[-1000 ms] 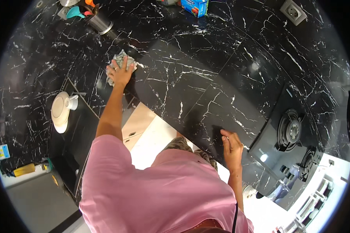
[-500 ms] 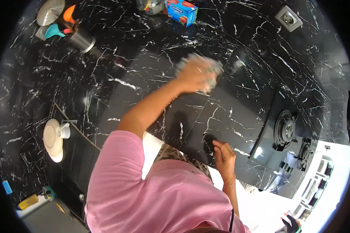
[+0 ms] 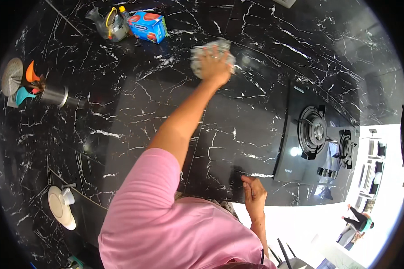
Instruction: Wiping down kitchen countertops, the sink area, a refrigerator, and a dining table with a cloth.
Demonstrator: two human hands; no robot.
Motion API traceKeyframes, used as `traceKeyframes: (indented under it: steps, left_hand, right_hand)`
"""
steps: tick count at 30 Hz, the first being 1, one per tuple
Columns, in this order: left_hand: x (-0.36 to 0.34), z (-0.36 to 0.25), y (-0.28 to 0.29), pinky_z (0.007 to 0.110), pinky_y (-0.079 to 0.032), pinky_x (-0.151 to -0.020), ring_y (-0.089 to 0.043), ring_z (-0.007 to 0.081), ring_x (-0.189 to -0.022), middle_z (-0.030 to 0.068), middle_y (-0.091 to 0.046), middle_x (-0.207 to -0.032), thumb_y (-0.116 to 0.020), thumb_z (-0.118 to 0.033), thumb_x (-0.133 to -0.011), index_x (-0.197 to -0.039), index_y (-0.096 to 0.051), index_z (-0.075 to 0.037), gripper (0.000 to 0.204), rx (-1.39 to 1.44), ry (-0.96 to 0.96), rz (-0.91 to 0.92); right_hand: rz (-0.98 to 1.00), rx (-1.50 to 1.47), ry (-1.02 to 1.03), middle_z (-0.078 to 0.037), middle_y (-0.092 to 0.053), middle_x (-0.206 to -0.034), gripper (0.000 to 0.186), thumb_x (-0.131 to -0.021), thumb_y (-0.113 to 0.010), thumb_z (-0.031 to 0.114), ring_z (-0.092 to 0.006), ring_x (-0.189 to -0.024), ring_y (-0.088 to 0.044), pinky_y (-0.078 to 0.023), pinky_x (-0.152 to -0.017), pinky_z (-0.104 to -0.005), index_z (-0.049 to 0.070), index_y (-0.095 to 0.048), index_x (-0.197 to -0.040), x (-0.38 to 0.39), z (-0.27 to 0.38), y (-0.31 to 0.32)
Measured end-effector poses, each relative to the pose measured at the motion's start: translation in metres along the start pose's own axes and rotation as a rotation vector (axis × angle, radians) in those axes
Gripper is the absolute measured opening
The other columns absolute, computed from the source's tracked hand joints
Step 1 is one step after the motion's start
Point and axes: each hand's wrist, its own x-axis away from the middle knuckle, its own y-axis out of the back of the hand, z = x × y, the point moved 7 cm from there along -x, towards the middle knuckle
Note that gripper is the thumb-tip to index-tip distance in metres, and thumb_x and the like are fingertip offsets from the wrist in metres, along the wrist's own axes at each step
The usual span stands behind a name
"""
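My left hand (image 3: 216,67) lies with fingers spread over a crumpled light grey cloth (image 3: 196,63), pressing it onto the black, white-veined counter (image 3: 166,112). The cloth is slightly blurred, and it sits near the line where the counter meets the back wall. Down at the counter's front edge, my right hand (image 3: 255,195) has its fingers curled in. Nothing shows in it. To the left of the cloth stands a blue and red box (image 3: 147,28), and beside the box are a clear glass jug (image 3: 114,28) and a bottle with a yellow cap (image 3: 123,10).
A black gas hob (image 3: 283,154) with two burners is set into the counter on the right. At the left stands a metal utensil holder (image 3: 54,94) with orange and teal utensils. A white cup (image 3: 67,196) and cream dish (image 3: 58,208) are lower left. Another person (image 3: 362,222) is far right.
My left hand has slid the cloth farther back along the counter, its fingers now spread. The view has turned rightward, showing more of the hob. My right hand stays curled at the front edge.
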Motion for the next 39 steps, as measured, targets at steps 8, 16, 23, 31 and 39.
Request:
traceKeyframes:
  steps: [8, 16, 23, 31, 39]
  left_hand:
    - [-0.007, -0.081, -0.005, 0.054, -0.037, -0.104, -0.049, 0.0370, -0.128, 0.0133, -0.056, -0.139, -0.062, -0.034, -0.085, -0.126, -0.064, -0.021, 0.043, 0.408, -0.586, 0.038]
    - [-0.037, -0.048, -0.016, 0.068, -0.015, -0.112, -0.016, 0.0487, -0.145, 0.0119, -0.025, -0.161, -0.040, -0.054, -0.097, -0.149, -0.040, -0.029, 0.057, -0.052, 0.065, -0.070]
    - [-0.004, -0.240, -0.034, 0.060, -0.010, -0.117, -0.015, 0.0402, -0.148, 0.0109, -0.024, -0.161, -0.044, -0.042, -0.098, -0.150, -0.040, -0.026, 0.054, 0.234, -0.387, 0.080]
    - [0.193, -0.246, 0.030, 0.058, -0.015, -0.117, -0.016, 0.0388, -0.148, 0.0093, -0.028, -0.160, -0.050, -0.035, -0.097, -0.151, -0.038, -0.020, 0.057, 0.362, -0.815, 0.272]
    - [0.126, -0.236, 0.009, 0.059, -0.015, -0.117, -0.017, 0.0401, -0.148, 0.0078, -0.026, -0.160, -0.049, -0.037, -0.098, -0.151, -0.037, -0.024, 0.055, 0.283, -0.721, 0.187]
  right_hand:
    - [-0.008, 0.014, 0.015, -0.014, -0.069, -0.096, 0.016, -0.090, -0.061, -0.001, -0.0305, -0.085, -0.065, -0.052, -0.076, -0.0352, 0.003, -0.069, -0.103, -0.001, -0.015, 0.011]
    - [-0.170, -0.003, -0.124, -0.013, -0.069, -0.097, 0.016, -0.090, -0.060, -0.004, -0.0280, -0.084, -0.067, -0.052, -0.074, -0.0312, 0.003, -0.068, -0.103, 0.033, -0.056, 0.054]
    - [-0.118, -0.033, -0.056, -0.013, -0.068, -0.095, 0.018, -0.089, -0.060, -0.005, -0.0288, -0.082, -0.066, -0.051, -0.073, -0.0311, 0.002, -0.067, -0.104, 0.008, -0.055, 0.064]
    - [-0.109, -0.059, -0.011, -0.015, -0.067, -0.095, 0.017, -0.087, -0.061, -0.004, -0.0332, -0.082, -0.063, -0.050, -0.075, -0.0372, 0.001, -0.067, -0.101, 0.010, -0.057, 0.072]
    - [-0.148, -0.009, 0.021, -0.014, -0.068, -0.096, 0.017, -0.088, -0.060, -0.006, -0.0298, -0.083, -0.065, -0.051, -0.072, -0.0330, 0.001, -0.067, -0.102, 0.027, -0.032, 0.071]
